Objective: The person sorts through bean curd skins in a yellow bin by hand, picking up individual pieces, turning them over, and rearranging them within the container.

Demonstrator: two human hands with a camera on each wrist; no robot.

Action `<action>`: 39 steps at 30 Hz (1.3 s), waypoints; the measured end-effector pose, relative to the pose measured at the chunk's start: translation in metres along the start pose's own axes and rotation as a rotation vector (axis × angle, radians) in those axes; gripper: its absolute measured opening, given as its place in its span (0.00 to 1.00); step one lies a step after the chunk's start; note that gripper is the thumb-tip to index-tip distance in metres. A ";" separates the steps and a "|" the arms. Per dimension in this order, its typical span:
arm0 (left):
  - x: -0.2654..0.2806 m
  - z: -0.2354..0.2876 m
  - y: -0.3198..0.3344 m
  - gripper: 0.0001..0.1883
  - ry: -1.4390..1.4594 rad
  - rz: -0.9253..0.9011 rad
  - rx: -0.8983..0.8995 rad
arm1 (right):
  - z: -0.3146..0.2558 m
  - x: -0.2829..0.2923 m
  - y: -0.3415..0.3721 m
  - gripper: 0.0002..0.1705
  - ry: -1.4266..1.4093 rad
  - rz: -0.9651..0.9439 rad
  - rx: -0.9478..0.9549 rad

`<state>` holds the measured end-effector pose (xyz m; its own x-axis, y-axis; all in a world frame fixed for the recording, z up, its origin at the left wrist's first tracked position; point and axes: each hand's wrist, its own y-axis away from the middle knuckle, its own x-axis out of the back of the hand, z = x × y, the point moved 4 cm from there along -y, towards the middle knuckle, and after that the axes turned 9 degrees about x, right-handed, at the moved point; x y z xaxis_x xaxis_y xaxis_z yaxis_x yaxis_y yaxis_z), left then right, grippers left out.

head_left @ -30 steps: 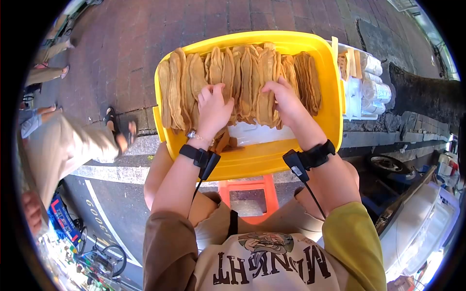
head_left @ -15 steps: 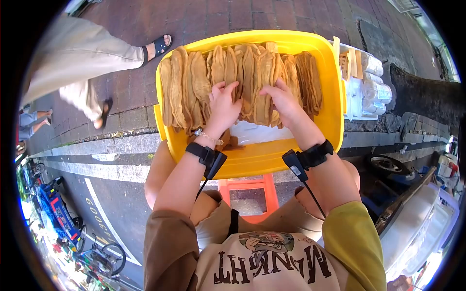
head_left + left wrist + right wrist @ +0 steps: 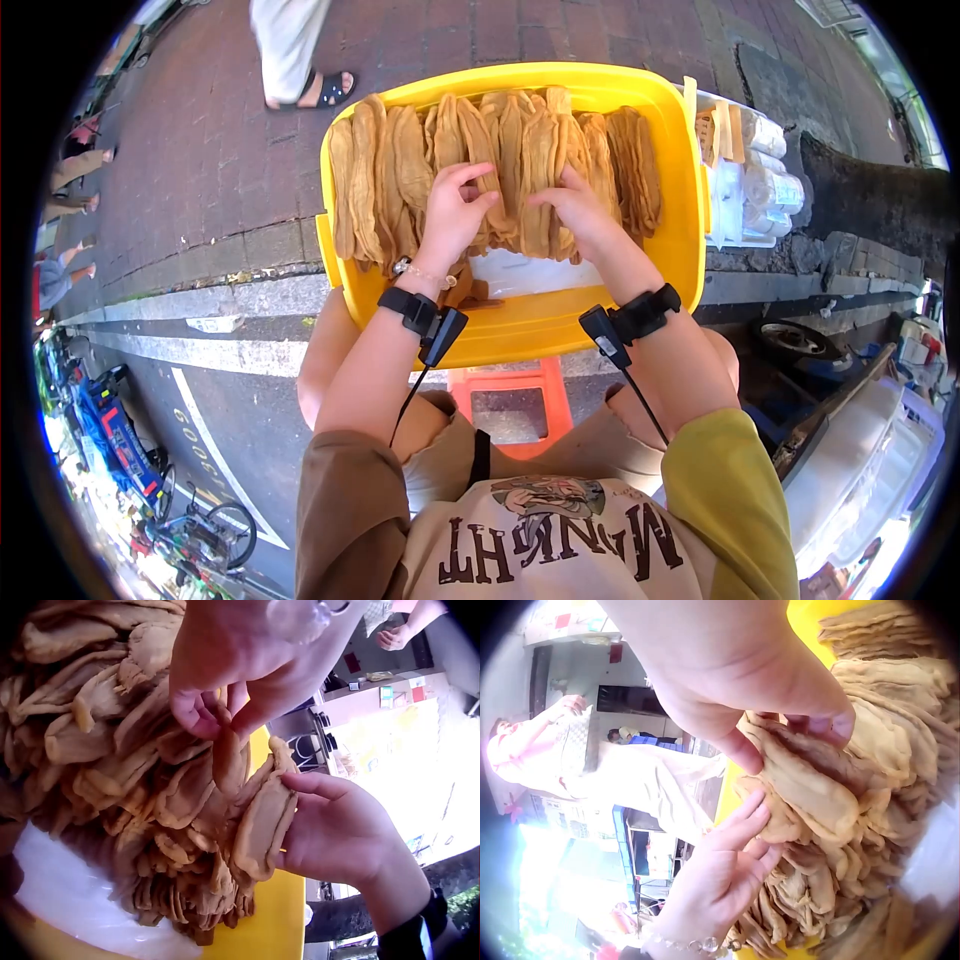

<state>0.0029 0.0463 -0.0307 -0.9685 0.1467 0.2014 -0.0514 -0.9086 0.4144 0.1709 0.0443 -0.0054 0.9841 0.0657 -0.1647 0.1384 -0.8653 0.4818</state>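
Note:
Long, flat, tan dried slices (image 3: 365, 180) with curled edges stand packed in rows in a yellow plastic tub (image 3: 560, 335). My left hand (image 3: 455, 220) is over the middle of the rows. Between its thumb and fingers it pinches a narrow slice (image 3: 228, 769) by the top end. Just to the right, my right hand (image 3: 590, 220) grips another slice (image 3: 810, 784), thumb on the near face and fingers behind. In the right wrist view, the left fingertips (image 3: 754, 817) overlap a slice below the right thumb.
White plastic sheeting (image 3: 530, 272) lines the tub's near part. To its right stands a white crate (image 3: 735, 200) with clear plastic packs. An orange stool (image 3: 555, 400) is below the tub's near edge. A passer-by's sandalled foot (image 3: 330, 90) is on the paving beyond.
My left hand has shifted right along the rows, and my right hand slightly left. The slices between them have moved a little. A passer-by has walked from the left to beyond the tub.

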 end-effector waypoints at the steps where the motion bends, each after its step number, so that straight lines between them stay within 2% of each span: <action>1: 0.001 0.005 0.001 0.20 0.017 -0.005 -0.031 | -0.002 0.002 0.001 0.27 0.002 0.026 -0.025; 4: 0.004 0.032 0.008 0.21 0.142 -0.055 -0.059 | 0.002 0.008 -0.006 0.28 -0.028 0.065 -0.022; 6: 0.002 0.058 0.018 0.22 0.496 -0.312 -0.051 | 0.002 0.009 -0.006 0.28 -0.065 0.078 0.006; 10: -0.003 0.075 0.029 0.22 0.406 -0.437 -0.103 | -0.019 -0.006 0.008 0.26 -0.112 0.029 0.029; 11: -0.005 0.072 0.029 0.22 0.406 -0.437 -0.103 | -0.023 -0.010 0.010 0.25 -0.155 0.001 0.027; 13: -0.011 0.061 0.027 0.23 0.231 -0.391 -0.118 | -0.009 -0.006 0.002 0.23 -0.220 -0.007 0.027; 15: -0.015 0.054 0.024 0.23 0.233 -0.367 -0.121 | 0.002 0.003 -0.005 0.22 -0.286 -0.017 0.027; 17: -0.017 0.048 0.023 0.24 0.198 -0.333 -0.138 | 0.010 0.008 -0.008 0.21 -0.459 -0.156 -0.079; 21: -0.017 0.055 0.027 0.23 0.087 -0.359 -0.192 | -0.003 -0.002 -0.003 0.24 -0.465 -0.145 -0.043; 23: -0.017 0.058 0.028 0.22 0.052 -0.362 -0.222 | -0.001 0.000 -0.003 0.25 -0.300 -0.026 -0.038; 24: -0.018 0.058 0.029 0.22 0.052 -0.362 -0.221 | -0.002 -0.005 0.000 0.25 -0.301 -0.027 -0.039; 26: -0.016 0.056 0.028 0.21 0.179 -0.283 -0.127 | -0.012 -0.010 0.006 0.26 -0.285 0.033 0.055; 30: -0.014 0.036 0.020 0.20 0.174 -0.231 -0.104 | -0.008 -0.007 0.003 0.25 -0.296 0.104 0.093; 32: -0.004 0.024 0.011 0.20 -0.142 0.003 -0.098 | -0.009 -0.003 0.001 0.24 -0.415 0.101 0.120; 33: 0.006 0.012 0.003 0.24 -0.176 0.064 -0.004 | -0.006 0.001 -0.002 0.24 -0.442 0.114 0.107; 34: 0.011 0.007 0.001 0.24 -0.176 0.067 -0.005 | -0.003 0.004 -0.005 0.24 -0.441 0.111 0.108; 36: 0.025 -0.001 -0.001 0.27 -0.540 0.318 0.079 | 0.000 0.008 -0.008 0.24 -0.444 0.160 0.106; 37: 0.025 -0.004 -0.002 0.29 -0.518 0.278 0.089 | 0.000 0.008 -0.007 0.24 -0.444 0.160 0.107; 39: 0.015 -0.004 0.001 0.29 -0.575 0.311 0.086 | 0.000 0.009 -0.005 0.25 -0.388 0.197 0.074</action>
<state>-0.0132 0.0463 -0.0310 -0.6490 0.0894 0.7555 0.2530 -0.9112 0.3251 0.1787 0.0492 -0.0088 0.8746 -0.2835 -0.3934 -0.0704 -0.8769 0.4755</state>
